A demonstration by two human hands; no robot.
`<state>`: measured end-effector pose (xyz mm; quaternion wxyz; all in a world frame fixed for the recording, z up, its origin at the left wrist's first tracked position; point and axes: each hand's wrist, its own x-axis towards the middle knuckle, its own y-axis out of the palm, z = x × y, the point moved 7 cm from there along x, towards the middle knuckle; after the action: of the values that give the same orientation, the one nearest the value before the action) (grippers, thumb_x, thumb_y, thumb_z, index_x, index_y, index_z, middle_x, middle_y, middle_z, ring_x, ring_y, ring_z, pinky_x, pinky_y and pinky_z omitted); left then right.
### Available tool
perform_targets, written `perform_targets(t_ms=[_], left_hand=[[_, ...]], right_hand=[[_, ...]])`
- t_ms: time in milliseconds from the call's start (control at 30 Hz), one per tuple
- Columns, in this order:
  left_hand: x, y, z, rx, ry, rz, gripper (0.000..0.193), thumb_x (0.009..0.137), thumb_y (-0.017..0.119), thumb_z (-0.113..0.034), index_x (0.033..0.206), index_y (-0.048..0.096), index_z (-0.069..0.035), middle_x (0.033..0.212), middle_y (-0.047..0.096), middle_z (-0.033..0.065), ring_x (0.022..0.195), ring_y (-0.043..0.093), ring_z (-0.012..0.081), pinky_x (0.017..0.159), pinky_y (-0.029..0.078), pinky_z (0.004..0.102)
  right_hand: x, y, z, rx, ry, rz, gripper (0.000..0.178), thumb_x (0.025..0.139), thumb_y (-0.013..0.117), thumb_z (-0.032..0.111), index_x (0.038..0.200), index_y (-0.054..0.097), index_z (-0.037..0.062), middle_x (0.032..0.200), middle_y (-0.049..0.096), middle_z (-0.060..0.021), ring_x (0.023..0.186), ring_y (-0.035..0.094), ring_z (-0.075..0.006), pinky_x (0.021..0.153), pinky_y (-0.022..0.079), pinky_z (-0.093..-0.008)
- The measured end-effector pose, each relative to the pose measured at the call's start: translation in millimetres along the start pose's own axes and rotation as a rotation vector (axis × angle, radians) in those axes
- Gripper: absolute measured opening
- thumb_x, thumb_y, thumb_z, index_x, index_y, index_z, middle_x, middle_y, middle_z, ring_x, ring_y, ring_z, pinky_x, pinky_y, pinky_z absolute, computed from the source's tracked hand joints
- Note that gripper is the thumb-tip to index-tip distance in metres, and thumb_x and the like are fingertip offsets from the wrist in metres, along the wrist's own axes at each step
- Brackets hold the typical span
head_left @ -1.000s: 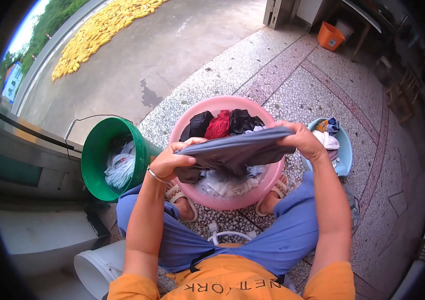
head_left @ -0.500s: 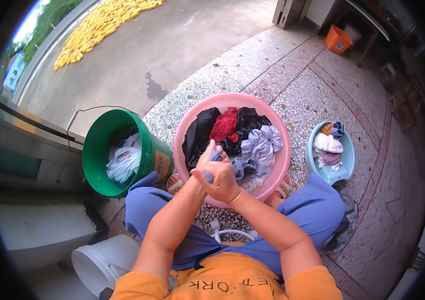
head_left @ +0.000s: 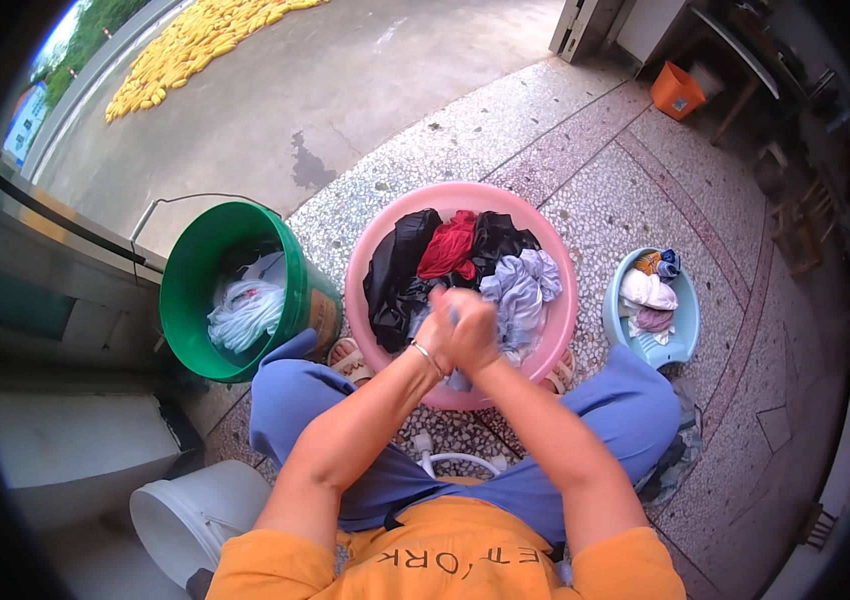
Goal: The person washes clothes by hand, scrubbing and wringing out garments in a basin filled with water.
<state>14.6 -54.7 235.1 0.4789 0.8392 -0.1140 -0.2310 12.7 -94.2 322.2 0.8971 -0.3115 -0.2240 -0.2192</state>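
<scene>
Both my hands are pressed together over the near part of a pink basin [head_left: 363, 275]. My left hand [head_left: 432, 340] and my right hand [head_left: 473, 328] are closed on a light blue-grey cloth garment [head_left: 454, 316], blurred by motion and mostly hidden by the fingers. A bit of it hangs below my hands. In the basin lie black clothes [head_left: 400, 265], a crumpled red cloth [head_left: 449, 246] and a pale lavender-grey garment [head_left: 523, 284] on the right, close to my right hand.
A green bucket [head_left: 177, 330] with whitish clothes stands left of the basin. A small light blue basin [head_left: 686, 320] holding clothes is at the right. A white bucket [head_left: 170, 520] lies near my left side; an orange bin [head_left: 677, 92] and yellow corn cobs [head_left: 195, 45] are farther off.
My hands, still together on the blue-grey garment, have shifted slightly right and turned, the right hand now covering more of the cloth. The view has moved a little.
</scene>
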Motion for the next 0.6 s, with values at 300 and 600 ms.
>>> perform_targets(t_ms=[300, 600], left_hand=[[16, -4, -48, -0.094, -0.208, 0.294, 0.018, 0.091, 0.042, -0.024, 0.088, 0.056, -0.013, 0.073, 0.051, -0.0014, 0.078, 0.054, 0.0158, 0.074, 0.045, 0.0302], [-7, 92, -93, 0.838, -0.063, 0.244, 0.029, 0.088, 0.053, -0.032, 0.098, 0.057, -0.006, 0.095, 0.057, -0.0010, 0.085, 0.051, 0.0052, 0.075, 0.042, 0.0203]], right_hand=[[2, -14, 101, -0.090, -0.407, 0.075, 0.018, 0.077, 0.062, 0.008, 0.095, 0.063, 0.0035, 0.092, 0.060, -0.0170, 0.084, 0.058, -0.0320, 0.075, 0.046, -0.0376], [95, -54, 30, -0.048, -0.210, -0.036, 0.037, 0.082, 0.059, 0.028, 0.058, 0.049, 0.0011, 0.052, 0.048, -0.0176, 0.047, 0.049, -0.0345, 0.046, 0.040, -0.0382]])
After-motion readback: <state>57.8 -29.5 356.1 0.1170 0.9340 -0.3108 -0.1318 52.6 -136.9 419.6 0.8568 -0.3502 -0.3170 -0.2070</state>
